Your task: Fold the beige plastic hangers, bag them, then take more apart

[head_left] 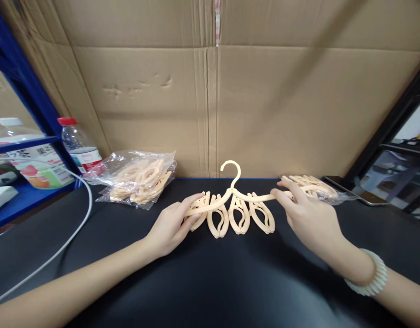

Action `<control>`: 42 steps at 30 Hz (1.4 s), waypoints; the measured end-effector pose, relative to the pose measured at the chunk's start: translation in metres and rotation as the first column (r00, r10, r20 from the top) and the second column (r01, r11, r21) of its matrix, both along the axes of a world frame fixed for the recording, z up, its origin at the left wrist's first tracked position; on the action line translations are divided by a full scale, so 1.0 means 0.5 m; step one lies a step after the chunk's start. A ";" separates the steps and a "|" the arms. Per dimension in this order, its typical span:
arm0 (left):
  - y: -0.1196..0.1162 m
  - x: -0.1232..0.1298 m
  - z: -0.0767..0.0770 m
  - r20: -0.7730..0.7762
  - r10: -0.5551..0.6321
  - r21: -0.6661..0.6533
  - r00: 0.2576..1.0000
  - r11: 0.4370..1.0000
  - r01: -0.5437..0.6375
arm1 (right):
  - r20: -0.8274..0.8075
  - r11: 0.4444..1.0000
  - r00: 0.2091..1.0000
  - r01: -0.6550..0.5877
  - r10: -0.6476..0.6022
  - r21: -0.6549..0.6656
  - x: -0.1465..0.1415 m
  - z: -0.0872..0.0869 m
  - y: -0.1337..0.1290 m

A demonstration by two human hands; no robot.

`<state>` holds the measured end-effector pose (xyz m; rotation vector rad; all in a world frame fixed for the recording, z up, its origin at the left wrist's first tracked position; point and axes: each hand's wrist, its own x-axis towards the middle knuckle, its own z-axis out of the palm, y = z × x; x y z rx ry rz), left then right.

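Observation:
A cream hanger (pixel 233 189) with its hook upward is spread open above the black table. My left hand (pixel 172 223) pinches its left arm between thumb and fingers. The end of the right arm is in the fingers of my right hand (pixel 308 216), whose thumb is mostly hidden. Between my hands, several folded cream hangers (pixel 240 216) stand in a row just behind and below the spread one; the leftmost is partly covered by my left fingers.
Bagged cream hangers (pixel 141 180) lie at the back left, and more (pixel 310 184) at the back right beside a phone-like device (pixel 353 191). A red-capped bottle (pixel 78 143), blue shelf (pixel 28 198) and white cable (pixel 75 230) are at left. Cardboard (pixel 144 100) stands behind.

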<state>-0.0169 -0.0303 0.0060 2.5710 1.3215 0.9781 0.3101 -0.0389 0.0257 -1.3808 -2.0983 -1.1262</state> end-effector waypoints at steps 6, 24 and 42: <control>-0.001 0.000 0.004 0.029 -0.010 -0.024 1.000 1.000 0.011 | -0.118 0.987 0.985 -0.134 0.123 -0.087 -0.005 -0.002 0.004; 0.000 -0.001 0.007 0.108 -0.006 -0.132 0.994 0.991 0.021 | -0.458 0.860 0.825 -0.464 0.332 -0.214 0.003 -0.025 0.023; 0.005 0.017 0.020 0.670 0.131 -0.337 0.731 0.931 0.142 | -0.974 0.566 0.208 -0.816 0.089 -0.123 -0.008 -0.009 0.019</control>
